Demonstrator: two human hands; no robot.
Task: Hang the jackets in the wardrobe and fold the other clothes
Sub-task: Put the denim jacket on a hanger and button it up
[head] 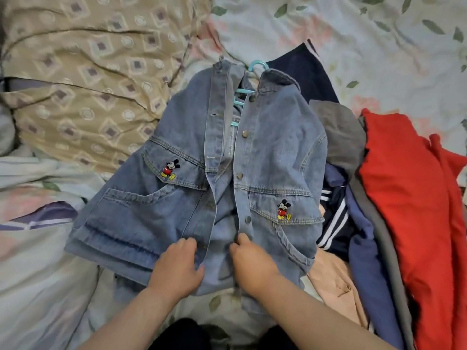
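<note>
1. Far up and to the left of the left fingers, a beige patterned cover (83,79) lies rumpled on the bed (366,34), whose sheet is pale with leaves and flowers
2. The left hand (177,269) has its fingers (185,245) curled down onto the left front panel of the denim jacket (275,147), gripping the cloth near the hem
3. The jacket lies front up on the bed and spreads away from both hands, its front hanging open and its collar at the far end from the fingers; a teal hanger (256,64) sits inside it, hook poking out past the collar
4. The right hand (252,261), just beside the left, pinches the snap edge of the right front panel close under a metal snap
5. Right of the right fingers a heap of clothes touches the jacket: a peach cloth (333,281) nearest, a navy striped garment (333,218) above it, a grey garment (338,132) farther up, and a red garment (409,198) farthest right
</note>
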